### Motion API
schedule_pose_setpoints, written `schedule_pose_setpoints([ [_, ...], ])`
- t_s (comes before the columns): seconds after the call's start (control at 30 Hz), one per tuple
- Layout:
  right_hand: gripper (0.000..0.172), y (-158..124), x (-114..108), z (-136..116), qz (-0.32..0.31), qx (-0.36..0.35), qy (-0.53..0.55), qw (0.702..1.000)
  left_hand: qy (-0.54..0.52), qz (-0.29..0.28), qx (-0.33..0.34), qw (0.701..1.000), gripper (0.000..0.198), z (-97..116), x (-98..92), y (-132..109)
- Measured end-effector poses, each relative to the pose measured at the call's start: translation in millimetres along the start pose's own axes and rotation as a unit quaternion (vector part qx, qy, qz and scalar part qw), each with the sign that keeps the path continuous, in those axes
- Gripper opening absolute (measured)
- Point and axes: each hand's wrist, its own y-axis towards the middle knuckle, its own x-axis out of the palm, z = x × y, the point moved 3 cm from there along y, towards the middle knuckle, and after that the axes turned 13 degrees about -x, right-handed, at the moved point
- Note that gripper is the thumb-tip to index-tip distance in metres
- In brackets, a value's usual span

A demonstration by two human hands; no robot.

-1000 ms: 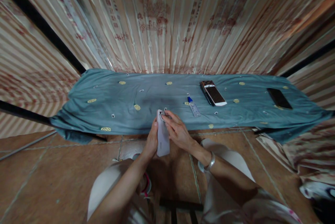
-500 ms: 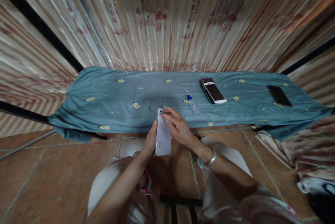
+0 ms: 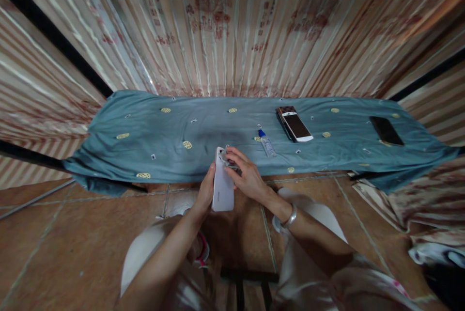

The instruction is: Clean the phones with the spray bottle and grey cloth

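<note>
A pale lavender-white smartphone, back side up and tilted, is in my left hand, whose thumb lies along its left edge. My right hand is bent over the phone's upper end, thumb and fingertips closed together by the camera area. Something small and shiny shows at those fingertips, too small to name. On the blue cloth just beyond lies a small clear bottle with a blue cap, like a glue bottle.
A blue patterned cloth covers the low bench before me. A white-framed phone rests on a dark one, and a black phone lies far right. Striped curtains hang behind; dark bars stand at the sides.
The view has shifted slightly. Both hands and the phone keep about the same place, and my right fingertips have shifted a little at the phone's camera end.
</note>
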Motion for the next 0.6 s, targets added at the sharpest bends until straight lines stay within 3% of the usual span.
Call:
schedule_pose_setpoints([
  [0.13,0.019,3,-4,13,0.046,0.061,0.039,0.996,0.011,-0.023,-0.029,0.999,0.045,-1,1.9,0],
  [0.33,0.022,12,-28,35,0.134,0.155,0.040,0.978,0.022,-0.093,-0.046,0.994,0.057,-6,5.3,9],
  [0.6,0.023,14,-25,12,0.061,0.092,-0.018,0.994,0.043,-0.074,-0.032,0.996,0.053,-14,8.4,14],
])
